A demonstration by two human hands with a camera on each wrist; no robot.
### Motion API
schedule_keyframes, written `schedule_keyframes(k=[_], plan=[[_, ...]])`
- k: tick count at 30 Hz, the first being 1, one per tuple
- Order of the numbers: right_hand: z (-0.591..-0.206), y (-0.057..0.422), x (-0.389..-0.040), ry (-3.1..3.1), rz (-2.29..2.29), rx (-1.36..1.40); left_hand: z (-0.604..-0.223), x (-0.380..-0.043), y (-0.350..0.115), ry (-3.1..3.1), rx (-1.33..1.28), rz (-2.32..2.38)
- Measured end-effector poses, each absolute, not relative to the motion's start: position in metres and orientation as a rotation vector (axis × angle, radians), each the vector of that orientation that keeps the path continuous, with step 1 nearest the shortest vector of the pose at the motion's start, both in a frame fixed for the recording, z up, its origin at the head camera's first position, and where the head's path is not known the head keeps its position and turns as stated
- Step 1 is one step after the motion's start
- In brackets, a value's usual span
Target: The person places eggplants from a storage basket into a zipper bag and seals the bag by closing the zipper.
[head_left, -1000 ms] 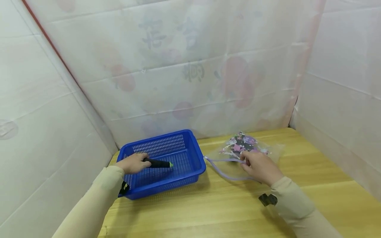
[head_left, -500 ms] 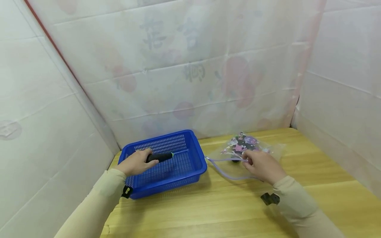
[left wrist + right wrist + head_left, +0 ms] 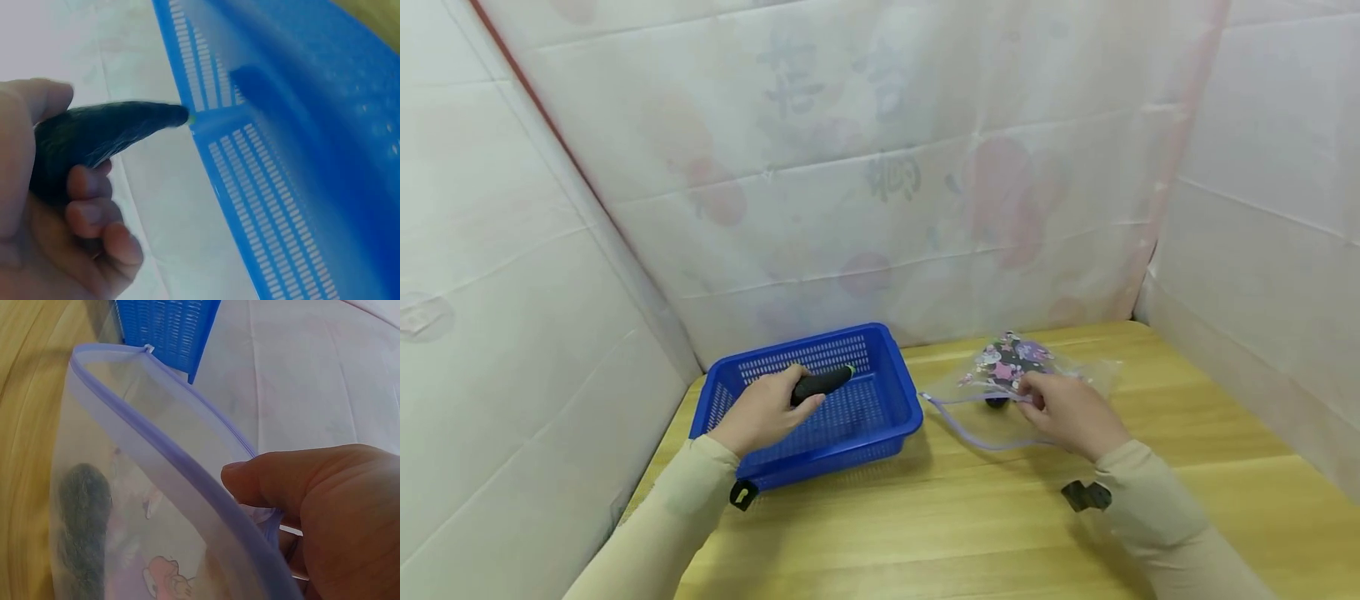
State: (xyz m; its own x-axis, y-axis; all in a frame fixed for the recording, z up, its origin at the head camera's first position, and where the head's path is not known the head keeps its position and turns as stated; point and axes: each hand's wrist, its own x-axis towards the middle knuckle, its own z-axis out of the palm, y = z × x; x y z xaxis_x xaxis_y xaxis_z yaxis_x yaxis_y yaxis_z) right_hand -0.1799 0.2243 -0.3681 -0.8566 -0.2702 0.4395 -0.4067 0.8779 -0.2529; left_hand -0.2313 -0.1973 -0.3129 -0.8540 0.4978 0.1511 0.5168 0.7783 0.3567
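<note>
In the head view my left hand (image 3: pixel 766 412) grips a dark green cucumber (image 3: pixel 824 382) over the blue basket (image 3: pixel 913 418). The left wrist view shows the cucumber (image 3: pixel 106 128) with its narrow end pointing away from the palm, and fingers curled round the thick end. My right hand (image 3: pixel 1069 413) pinches the mouth of a clear zip bag (image 3: pixel 1003 368) with purple edging and a cartoon print. Its mouth gapes toward the basket. Through the bag's side, the right wrist view shows another dark green, cucumber-like thing (image 3: pixel 84 531) inside.
The basket stands left of the bag on a wooden table (image 3: pixel 925 533). Pale printed sheets (image 3: pixel 865 208) hang behind the table and along both sides. A dark strap piece (image 3: pixel 1086 496) shows at the right wrist, another (image 3: pixel 743 494) at the left.
My left hand has lifted the cucumber from low in the basket, moving it up and to the right. The right hand keeps its pinch on the bag with hardly any movement.
</note>
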Motion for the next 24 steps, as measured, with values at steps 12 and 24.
schedule_keyframes(k=[12, 24], plan=[[-0.367, 0.229, -0.182, -2.642, 0.446, 0.509, -0.319, -0.209, -0.169, -2.59, -0.935, -0.609], [-0.367, 0.229, -0.182, -2.636, 0.45, 0.514, -0.325, -0.191, -0.148, -2.459, -1.025, -0.666]])
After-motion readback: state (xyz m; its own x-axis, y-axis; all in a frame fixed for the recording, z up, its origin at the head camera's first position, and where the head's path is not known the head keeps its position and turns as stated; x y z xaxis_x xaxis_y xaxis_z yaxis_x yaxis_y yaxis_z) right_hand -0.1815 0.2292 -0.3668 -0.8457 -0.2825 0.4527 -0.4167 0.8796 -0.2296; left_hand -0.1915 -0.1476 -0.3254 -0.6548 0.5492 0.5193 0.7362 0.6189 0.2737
